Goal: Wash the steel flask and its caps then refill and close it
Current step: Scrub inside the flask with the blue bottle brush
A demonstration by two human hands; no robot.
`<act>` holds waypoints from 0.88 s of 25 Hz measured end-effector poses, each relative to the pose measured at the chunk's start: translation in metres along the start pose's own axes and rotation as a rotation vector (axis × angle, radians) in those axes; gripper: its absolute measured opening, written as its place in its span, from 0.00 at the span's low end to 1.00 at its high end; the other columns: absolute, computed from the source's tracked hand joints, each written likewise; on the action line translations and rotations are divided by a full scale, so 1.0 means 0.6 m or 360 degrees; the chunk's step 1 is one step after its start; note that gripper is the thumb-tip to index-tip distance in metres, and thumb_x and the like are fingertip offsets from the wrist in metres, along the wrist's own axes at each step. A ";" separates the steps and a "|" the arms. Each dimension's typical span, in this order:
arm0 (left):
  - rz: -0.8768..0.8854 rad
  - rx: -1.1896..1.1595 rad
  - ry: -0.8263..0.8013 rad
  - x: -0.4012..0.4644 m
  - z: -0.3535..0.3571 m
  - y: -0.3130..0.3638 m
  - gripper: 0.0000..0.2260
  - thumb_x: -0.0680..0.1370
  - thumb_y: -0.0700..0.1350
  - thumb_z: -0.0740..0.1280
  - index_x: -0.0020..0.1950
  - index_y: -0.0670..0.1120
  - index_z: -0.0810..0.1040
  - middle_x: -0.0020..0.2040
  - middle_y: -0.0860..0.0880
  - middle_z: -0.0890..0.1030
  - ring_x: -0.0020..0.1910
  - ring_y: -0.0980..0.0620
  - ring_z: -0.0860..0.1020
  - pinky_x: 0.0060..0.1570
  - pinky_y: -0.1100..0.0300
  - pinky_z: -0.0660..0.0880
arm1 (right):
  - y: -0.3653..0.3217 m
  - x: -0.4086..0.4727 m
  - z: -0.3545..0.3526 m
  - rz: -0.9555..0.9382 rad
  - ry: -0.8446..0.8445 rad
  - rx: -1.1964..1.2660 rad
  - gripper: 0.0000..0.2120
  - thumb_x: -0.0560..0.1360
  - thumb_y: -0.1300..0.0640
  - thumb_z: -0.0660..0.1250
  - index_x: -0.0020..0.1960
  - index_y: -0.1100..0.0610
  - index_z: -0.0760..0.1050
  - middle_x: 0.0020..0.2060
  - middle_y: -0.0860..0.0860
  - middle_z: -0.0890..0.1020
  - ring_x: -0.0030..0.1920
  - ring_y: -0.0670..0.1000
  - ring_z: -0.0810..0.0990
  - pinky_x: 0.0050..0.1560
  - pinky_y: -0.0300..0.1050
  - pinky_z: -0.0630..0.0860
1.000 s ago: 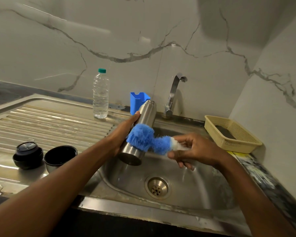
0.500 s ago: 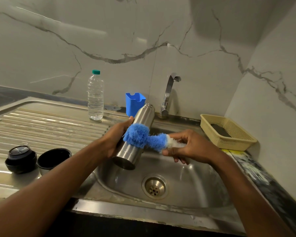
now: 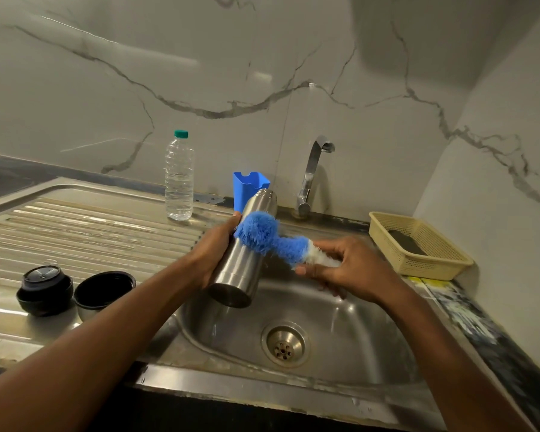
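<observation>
My left hand (image 3: 214, 251) grips the steel flask (image 3: 242, 263) around its middle and holds it tilted over the left edge of the sink basin (image 3: 340, 338), base toward me. My right hand (image 3: 346, 269) grips the white end of a blue bottle brush (image 3: 268, 236), whose bristle head lies against the flask's upper side. Two black caps stand on the drainboard at the left: a stopper-like cap (image 3: 44, 289) and a cup-shaped cap (image 3: 105, 289) with its opening upward.
A clear water bottle (image 3: 179, 179) with a green cap stands at the back of the drainboard (image 3: 91, 226). A blue holder (image 3: 250, 187) and the tap (image 3: 312, 179) are behind the flask. A cream basket (image 3: 418, 247) sits on the right counter.
The brush head has slid up along the flask toward its far end. Both hands keep their hold, and the flask stays tilted over the basin.
</observation>
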State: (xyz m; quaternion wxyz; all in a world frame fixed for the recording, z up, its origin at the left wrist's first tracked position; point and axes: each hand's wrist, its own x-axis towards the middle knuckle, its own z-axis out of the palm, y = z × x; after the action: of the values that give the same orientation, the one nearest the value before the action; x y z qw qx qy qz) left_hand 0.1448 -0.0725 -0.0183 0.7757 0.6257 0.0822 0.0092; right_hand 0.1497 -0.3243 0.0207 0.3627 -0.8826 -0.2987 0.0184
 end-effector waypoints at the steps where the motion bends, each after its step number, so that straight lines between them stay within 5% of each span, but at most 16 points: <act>1: 0.0044 0.0016 0.0029 0.000 0.000 0.000 0.21 0.85 0.56 0.59 0.69 0.41 0.73 0.48 0.42 0.83 0.37 0.54 0.85 0.37 0.60 0.80 | -0.002 -0.001 -0.001 -0.0008 -0.0171 0.0064 0.16 0.74 0.47 0.76 0.60 0.42 0.81 0.35 0.54 0.85 0.30 0.50 0.81 0.32 0.48 0.81; 4: -0.0017 -0.0064 0.0002 -0.002 -0.001 0.003 0.21 0.84 0.59 0.59 0.67 0.43 0.72 0.51 0.39 0.81 0.35 0.49 0.86 0.31 0.58 0.81 | -0.008 -0.006 -0.003 -0.0059 -0.0647 0.0144 0.12 0.76 0.51 0.75 0.60 0.47 0.82 0.36 0.56 0.85 0.31 0.50 0.81 0.33 0.43 0.80; 9: -0.0062 0.0032 0.0095 -0.003 0.000 -0.001 0.22 0.82 0.63 0.60 0.63 0.46 0.74 0.49 0.41 0.84 0.36 0.49 0.85 0.31 0.58 0.80 | 0.002 0.001 0.001 -0.0039 -0.0133 -0.0070 0.18 0.74 0.46 0.76 0.63 0.44 0.80 0.34 0.51 0.84 0.28 0.45 0.78 0.32 0.46 0.78; 14: -0.0046 0.0064 0.0016 -0.001 0.000 0.003 0.23 0.82 0.63 0.60 0.65 0.45 0.73 0.53 0.39 0.82 0.40 0.47 0.86 0.35 0.55 0.82 | -0.008 -0.007 -0.001 -0.0058 -0.0602 0.0100 0.14 0.75 0.50 0.76 0.61 0.48 0.82 0.35 0.55 0.84 0.30 0.48 0.80 0.32 0.42 0.78; 19: -0.0058 0.0091 0.0023 -0.005 0.005 -0.002 0.21 0.81 0.64 0.61 0.59 0.48 0.76 0.49 0.42 0.84 0.41 0.48 0.85 0.39 0.55 0.81 | 0.004 0.003 0.001 -0.0011 -0.0009 -0.0071 0.17 0.72 0.45 0.77 0.59 0.40 0.79 0.34 0.51 0.85 0.28 0.45 0.79 0.32 0.49 0.80; 22: -0.0029 0.0033 -0.0058 -0.005 0.003 0.000 0.20 0.82 0.63 0.61 0.63 0.50 0.76 0.50 0.45 0.83 0.43 0.49 0.85 0.41 0.54 0.82 | -0.001 -0.002 -0.003 -0.0003 -0.0401 0.0087 0.13 0.74 0.48 0.76 0.59 0.46 0.82 0.34 0.55 0.85 0.30 0.48 0.80 0.32 0.44 0.79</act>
State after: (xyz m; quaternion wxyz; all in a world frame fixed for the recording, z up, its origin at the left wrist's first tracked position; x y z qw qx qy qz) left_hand 0.1420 -0.0747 -0.0177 0.7705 0.6331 0.0737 -0.0101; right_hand 0.1491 -0.3259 0.0224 0.3461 -0.8628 -0.3421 0.1368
